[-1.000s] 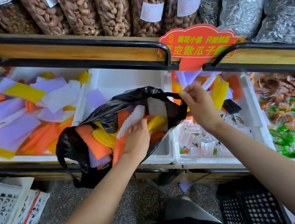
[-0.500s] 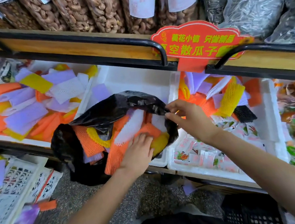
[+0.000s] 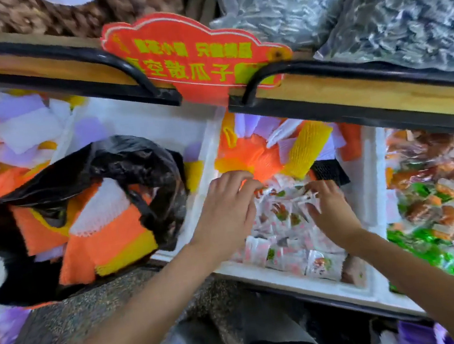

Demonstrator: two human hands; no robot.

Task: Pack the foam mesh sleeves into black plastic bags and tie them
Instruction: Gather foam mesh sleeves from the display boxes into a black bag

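Note:
A black plastic bag (image 3: 133, 166) gapes at the left, stuffed with orange, yellow and white foam mesh sleeves (image 3: 104, 232); neither hand touches it. More sleeves (image 3: 260, 153), orange, yellow, purple and one black, lie at the back of the white foam box (image 3: 205, 168) to its right. My left hand (image 3: 225, 215) reaches over the box's front part, fingers spread toward the orange sleeves. My right hand (image 3: 330, 210) hovers beside it over small snack packets, fingers apart. Both hands hold nothing. The frame is blurred by motion.
A further pile of sleeves (image 3: 7, 141) fills the bin at far left. Small wrapped snack packets (image 3: 286, 247) cover the box's front. Green and brown packets (image 3: 447, 202) fill the bin at right. A wooden shelf with black rails and a red sign (image 3: 194, 58) overhangs.
Both hands have left the black bag and moved right, over the white box with sleeves and snack packets. The view has swung right and closer.

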